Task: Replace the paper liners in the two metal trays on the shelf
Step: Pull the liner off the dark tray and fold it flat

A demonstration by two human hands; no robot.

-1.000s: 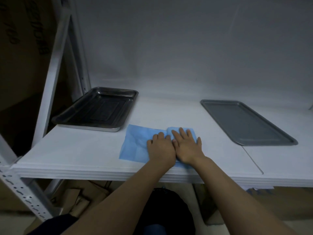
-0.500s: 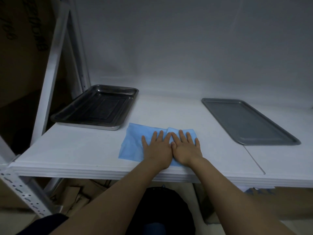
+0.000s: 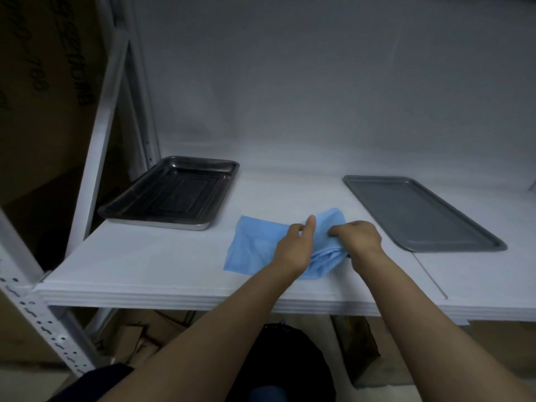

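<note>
A blue paper liner [image 3: 255, 246] lies near the front edge of the white shelf [image 3: 145, 262], between two bare metal trays. The shiny deep tray [image 3: 171, 192] stands at the left, the flat grey tray [image 3: 417, 213] at the right. My left hand [image 3: 293, 245] pinches the liner's middle, thumb up. My right hand [image 3: 358, 236] grips its bunched right part, which is lifted and creased. The liner's left part still lies flat on the shelf.
A white metal upright [image 3: 95, 152] with a slotted post [image 3: 43, 323] frames the shelf's left side. Cardboard boxes [image 3: 136, 340] and a dark bag [image 3: 287, 364] sit on the floor below. A thin seam [image 3: 429, 277] runs across the shelf by the grey tray.
Both hands were pressed flat on the liner. Now they have closed on it and gathered its right half upward into folds.
</note>
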